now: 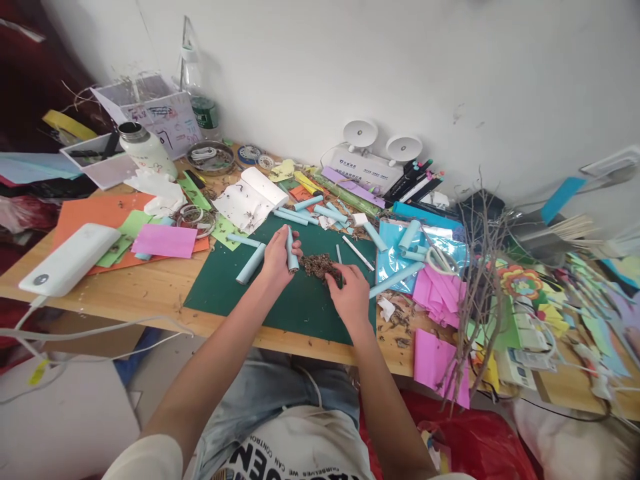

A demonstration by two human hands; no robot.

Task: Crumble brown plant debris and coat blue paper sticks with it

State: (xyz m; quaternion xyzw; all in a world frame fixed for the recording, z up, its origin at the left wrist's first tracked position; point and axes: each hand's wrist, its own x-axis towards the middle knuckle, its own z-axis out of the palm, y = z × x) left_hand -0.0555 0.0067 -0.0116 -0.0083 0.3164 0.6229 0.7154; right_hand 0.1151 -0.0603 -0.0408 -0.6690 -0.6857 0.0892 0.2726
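My left hand (281,257) is closed round a light blue paper tube (291,250), which stands tilted with its lower end toward me. Brown plant crumbs show at that lower end. Beside it, the fingers of my right hand (349,288) are pinched at the edge of a heap of brown dried plant bits (320,265); whether they grip some of it is hard to see. The heap lies on a dark green cutting mat (305,313). Left of my left hand, another blue paper tube (251,263) rests on the mat, with a thinner one touching its upper end.
More blue tubes (397,279) and scissors (443,260) lie to the right near pink paper (440,293). Dry twigs (483,293) stick up at the far right. At left are a white power bank (70,259) with a cable and an open white bottle (145,148).
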